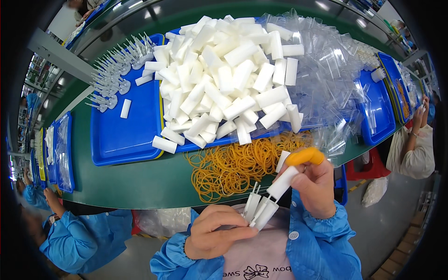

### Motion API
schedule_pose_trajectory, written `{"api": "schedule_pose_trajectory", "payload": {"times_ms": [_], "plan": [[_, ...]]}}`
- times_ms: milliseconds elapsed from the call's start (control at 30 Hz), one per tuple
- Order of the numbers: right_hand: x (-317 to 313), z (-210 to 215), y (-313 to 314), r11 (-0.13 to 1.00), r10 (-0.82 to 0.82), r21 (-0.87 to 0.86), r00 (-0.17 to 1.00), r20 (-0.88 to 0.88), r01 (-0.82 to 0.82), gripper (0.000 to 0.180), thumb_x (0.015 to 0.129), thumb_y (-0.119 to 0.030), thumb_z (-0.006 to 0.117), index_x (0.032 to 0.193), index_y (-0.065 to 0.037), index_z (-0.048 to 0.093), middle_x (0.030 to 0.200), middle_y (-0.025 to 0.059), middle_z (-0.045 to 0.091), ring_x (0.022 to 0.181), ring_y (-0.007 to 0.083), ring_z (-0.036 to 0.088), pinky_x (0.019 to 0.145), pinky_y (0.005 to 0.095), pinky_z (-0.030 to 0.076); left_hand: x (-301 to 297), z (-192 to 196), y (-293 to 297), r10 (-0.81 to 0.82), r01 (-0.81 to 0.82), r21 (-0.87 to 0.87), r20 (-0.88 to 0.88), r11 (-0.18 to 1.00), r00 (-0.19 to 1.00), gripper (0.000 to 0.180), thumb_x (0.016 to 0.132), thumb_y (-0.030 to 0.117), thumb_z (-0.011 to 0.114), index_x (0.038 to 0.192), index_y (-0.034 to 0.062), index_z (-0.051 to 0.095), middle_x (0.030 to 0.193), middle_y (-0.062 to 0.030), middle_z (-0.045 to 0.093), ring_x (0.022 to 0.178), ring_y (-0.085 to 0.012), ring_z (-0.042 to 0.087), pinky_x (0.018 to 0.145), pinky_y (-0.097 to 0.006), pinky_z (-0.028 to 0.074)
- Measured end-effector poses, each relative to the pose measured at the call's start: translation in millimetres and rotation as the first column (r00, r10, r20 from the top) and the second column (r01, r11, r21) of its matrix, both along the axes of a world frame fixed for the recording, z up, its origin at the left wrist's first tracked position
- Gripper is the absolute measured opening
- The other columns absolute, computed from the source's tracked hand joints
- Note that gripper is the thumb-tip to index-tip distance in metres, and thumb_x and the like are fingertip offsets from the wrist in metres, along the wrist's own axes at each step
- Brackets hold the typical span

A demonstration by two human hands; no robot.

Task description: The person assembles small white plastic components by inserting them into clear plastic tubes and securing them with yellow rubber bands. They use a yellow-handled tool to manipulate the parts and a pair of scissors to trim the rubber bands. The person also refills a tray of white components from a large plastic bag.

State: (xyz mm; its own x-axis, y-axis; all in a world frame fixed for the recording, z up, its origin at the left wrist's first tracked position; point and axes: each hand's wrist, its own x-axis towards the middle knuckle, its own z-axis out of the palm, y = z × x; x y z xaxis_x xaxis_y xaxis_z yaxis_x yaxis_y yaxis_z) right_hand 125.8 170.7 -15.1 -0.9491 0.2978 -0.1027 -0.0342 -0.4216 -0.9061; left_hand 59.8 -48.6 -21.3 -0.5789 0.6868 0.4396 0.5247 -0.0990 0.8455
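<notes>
Nearest the camera, a small bunch of white plastic tubes with thin prongs (258,211) is pinched between the closed fingers and thumb of the left hand (215,232). Just above it, a single white plastic tube (283,183) is gripped in the curled right hand (313,186), whose forefinger is covered by an orange rubber finger cot (304,157); the tube's lower end is held against the bunch. Both wrists are covered by blue cuffed sleeves (322,233). Beyond the hands, a loose pile of yellow rubber bands (233,168) is spread on the green conveyor belt (140,184). Farther back, a large heap of white tubes (224,79) is piled on a blue plastic tray (119,137), with clear plastic sleeves (326,79) heaped to its right.
</notes>
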Motion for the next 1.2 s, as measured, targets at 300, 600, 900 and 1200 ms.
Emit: {"api": "schedule_pose_trajectory", "payload": {"times_ms": [300, 600, 900, 1200], "plan": [[-7.8, 2.0, 2.5, 0.896, 0.179, 0.425, 0.980, -0.083, -0.128, 0.017, 0.078, -0.003, 0.067, 0.094, 0.001, 0.064, 0.087, 0.0093, 0.061, 0.081, 0.0186, 0.058, 0.071, 0.0282, 0.045, 2.9, 0.7, -3.1, 0.079, -0.088, -0.048, -0.158, 0.995, 0.984, 0.038, 0.054, 0.001, 0.071, 0.091, 0.0097, 0.074, 0.091, -0.0037, 0.061, 0.078, -0.0201, 0.058, 0.068, -0.028, 0.048], [-1.0, 11.6, -5.9, 0.775, 0.273, 0.623, 0.946, -0.175, -0.108, 0.019, 0.071, -0.006, 0.073, 0.089, -0.003, 0.067, 0.088, 0.0102, 0.062, 0.078, 0.0232, 0.059, 0.069, 0.0326, 0.045, 5.3, -0.4, -9.0, 0.123, -0.120, -0.094, 0.035, 0.988, 0.992, 0.033, 0.064, -0.003, 0.073, 0.096, 0.0052, 0.069, 0.094, -0.0101, 0.062, 0.077, -0.0217, 0.060, 0.065, -0.028, 0.048], [-9.0, 15.0, 13.3, -0.165, -0.177, 0.983, 0.983, 0.052, -0.082, 0.042, 0.061, -0.023, 0.077, 0.096, -0.005, 0.064, 0.090, 0.0054, 0.051, 0.084, 0.0249, 0.047, 0.074, 0.0382, 0.032, 7.3, -0.8, -7.5, 0.317, -0.300, -0.117, 0.171, 0.947, 0.933, 0.011, 0.077, 0.000, 0.067, 0.088, 0.0026, 0.068, 0.089, -0.0114, 0.058, 0.074, -0.0173, 0.055, 0.062, -0.026, 0.043], [-7.5, 3.6, 4.8, -0.162, -0.187, 0.978, 0.978, 0.098, -0.129, 0.041, 0.060, -0.024, 0.078, 0.093, -0.004, 0.062, 0.093, 0.0061, 0.050, 0.087, 0.0252, 0.046, 0.077, 0.0398, 0.031, 7.7, -3.5, -6.3, 0.312, -0.302, -0.083, 0.147, 0.950, 0.939, 0.016, 0.075, -0.003, 0.068, 0.089, 0.0037, 0.069, 0.089, -0.0109, 0.058, 0.076, -0.0177, 0.055, 0.063, -0.026, 0.044]]}}
